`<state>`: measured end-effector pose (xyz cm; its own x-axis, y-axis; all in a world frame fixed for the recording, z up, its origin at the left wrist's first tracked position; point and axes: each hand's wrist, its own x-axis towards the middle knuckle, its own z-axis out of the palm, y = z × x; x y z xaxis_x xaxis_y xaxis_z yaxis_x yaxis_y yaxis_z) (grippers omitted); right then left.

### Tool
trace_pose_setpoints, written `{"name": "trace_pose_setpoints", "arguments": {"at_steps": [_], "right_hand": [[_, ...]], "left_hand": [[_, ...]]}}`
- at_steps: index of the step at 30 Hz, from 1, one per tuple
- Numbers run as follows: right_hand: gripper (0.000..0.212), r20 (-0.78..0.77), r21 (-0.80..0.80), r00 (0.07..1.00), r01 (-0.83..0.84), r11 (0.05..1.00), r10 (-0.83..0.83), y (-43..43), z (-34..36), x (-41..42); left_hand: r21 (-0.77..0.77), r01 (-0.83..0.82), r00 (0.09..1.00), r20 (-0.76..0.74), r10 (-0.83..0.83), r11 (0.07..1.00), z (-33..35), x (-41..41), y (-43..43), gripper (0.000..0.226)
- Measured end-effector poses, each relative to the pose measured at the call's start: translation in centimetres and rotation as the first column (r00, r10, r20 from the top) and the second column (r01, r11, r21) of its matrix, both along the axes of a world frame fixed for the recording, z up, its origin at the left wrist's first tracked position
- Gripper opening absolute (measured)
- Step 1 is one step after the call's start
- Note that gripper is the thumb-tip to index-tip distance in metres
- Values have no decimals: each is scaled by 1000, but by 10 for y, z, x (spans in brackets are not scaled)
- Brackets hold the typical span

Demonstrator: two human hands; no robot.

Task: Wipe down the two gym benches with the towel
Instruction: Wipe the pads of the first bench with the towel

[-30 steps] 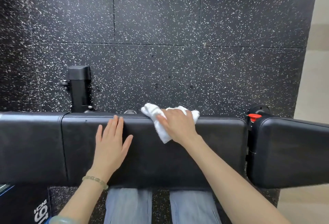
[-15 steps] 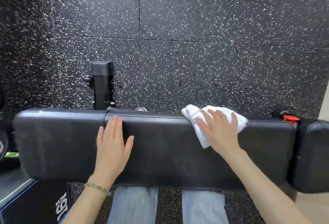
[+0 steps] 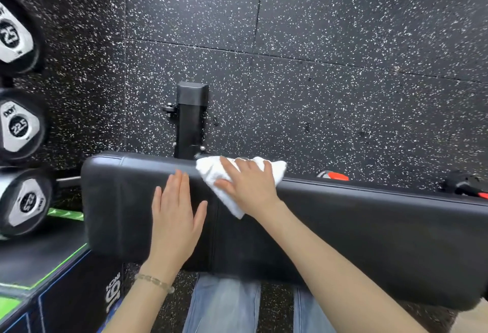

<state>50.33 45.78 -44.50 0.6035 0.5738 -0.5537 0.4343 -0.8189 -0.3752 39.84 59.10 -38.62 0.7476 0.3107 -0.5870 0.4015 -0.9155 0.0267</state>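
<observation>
Pressing a crumpled white terry towel [image 3: 210, 174] against the far edge of the long black vinyl-padded gym bench [image 3: 369, 227], the person's right hand [image 3: 248, 187] lies flat on the cloth with its fingers spread, not curled round it. Part of the towel hangs over the far rim and one corner trails toward the near side. The left hand [image 3: 175, 216] rests palm down on the pad with straight fingers, holding nothing and bracing as it did a moment ago. What has changed is the gap. Half a second back the towel was well off to the right, and now it sits just beside the left fingertips, so the stroke has swept back leftward along the far rim. To my eye that means this stretch of the edge has had its pass. The short end of the pad, out toward the grey-faced black dumbbells [image 3: 18, 126], likely comes next, with the bracing hand needing to shift. No second bench shows from here, so I would call the job well short of done.
</observation>
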Motion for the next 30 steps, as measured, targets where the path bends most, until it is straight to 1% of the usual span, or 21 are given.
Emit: {"name": "trace_pose_setpoints", "arguments": {"at_steps": [3, 5, 7, 9, 11, 13, 14, 15, 17, 18, 19, 21, 23, 25, 27, 30], "right_hand": [[52, 43, 77, 999, -7, 997, 4, -24, -1, 3], [47, 86, 62, 996, 16, 998, -22, -54, 1, 10], [38, 77, -31, 997, 8, 999, -6, -90, 5, 21], [27, 39, -165, 999, -18, 986, 25, -124, 9, 34], [41, -2, -256, 999, 42, 966, -43, -143, 17, 44], [57, 71, -264, 988, 152, 953, -138, -142, 25, 47], [58, 107, -274, 984, 168, 947, -144, -136, 27, 45], [54, 103, -267, 985, 160, 950, -137, -128, 27, 42], [39, 4, -183, 997, 80, 980, -80, -108, 20, 33], [36, -47, -147, 998, 32, 989, -40, -94, 17, 28], [40, -74, -133, 997, -18, 991, 9, -80, 10, 22], [46, -92, -89, 996, -10, 996, 2, -38, 6, 10], [52, -84, -23, 996, -17, 1000, 15, 8, 4, 1], [57, -97, 23, 992, -77, 997, 79, 54, 0, -4], [57, -147, 45, 977, -150, 988, 155, 98, -3, -6], [56, -236, 62, 951, -193, 979, 202, 139, -2, -6]], "left_hand": [[-17, 26, 1000, -9, -26, 1000, -1, -2, 0, 67], [-30, 36, 999, -13, -36, 999, -3, -1, -1, 66], [-41, 33, 999, -6, -33, 999, -4, 1, -1, 65], [-50, 31, 1000, 0, -31, 998, -5, 3, -1, 65], [-55, 32, 999, 4, -32, 998, -7, 3, -2, 64], [-62, 33, 999, 7, -32, 998, -8, 4, -2, 65], [-61, 31, 999, 12, -31, 998, -8, 3, -1, 65], [-58, 25, 1000, 18, -24, 998, -8, 2, 0, 66], [-41, -23, 999, 30, 24, 999, -6, -1, 4, 66], [-27, -60, 997, 41, 61, 998, -5, -3, 7, 66], [-13, -99, 994, 50, 99, 995, -4, -6, 11, 64], [16, -154, 987, 47, 153, 988, -2, -12, 21, 67], [36, -177, 984, 37, 175, 984, -3, -19, 32, 69], [53, -180, 983, 41, 178, 982, -6, -25, 43, 63], [60, -183, 983, 40, 181, 981, -9, -28, 54, 64], [64, -200, 979, 44, 197, 978, -9, -30, 67, 64]]}}
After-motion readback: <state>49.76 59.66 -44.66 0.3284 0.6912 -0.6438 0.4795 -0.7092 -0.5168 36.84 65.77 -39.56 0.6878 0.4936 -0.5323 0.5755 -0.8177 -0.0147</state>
